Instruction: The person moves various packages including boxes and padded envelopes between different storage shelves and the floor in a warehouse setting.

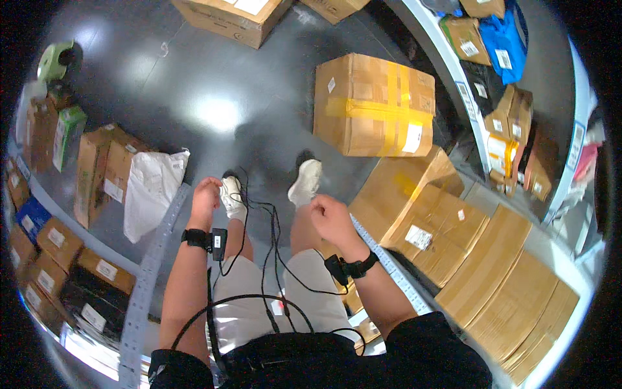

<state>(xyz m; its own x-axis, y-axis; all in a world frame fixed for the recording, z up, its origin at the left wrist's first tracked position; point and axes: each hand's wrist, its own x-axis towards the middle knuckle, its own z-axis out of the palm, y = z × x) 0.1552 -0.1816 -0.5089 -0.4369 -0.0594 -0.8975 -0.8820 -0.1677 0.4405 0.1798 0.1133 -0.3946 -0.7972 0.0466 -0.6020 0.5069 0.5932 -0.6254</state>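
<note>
My left hand (207, 195) hangs over the floor with its fingers curled and nothing visible in it. A white plastic parcel bag (151, 192) is the nearest package to it, standing on the floor at the left beside a cardboard box (116, 167). My right hand (333, 217) is curled into a loose fist, also with no object visible. Close to its right stands a large cardboard box (393, 194) by a shelf post. Farther ahead, a big carton with yellow tape (374, 107) rests on the floor. Both wrists wear black straps with cabled modules.
Metal shelving with boxes and parcels lines both sides; a perforated post (153, 287) rises at the left. Cartons (505, 291) fill the right shelf, and a blue bag (504, 46) lies farther along. Another box (233, 22) stands ahead on the grey floor (204, 107). Black cables (272, 233) hang before me.
</note>
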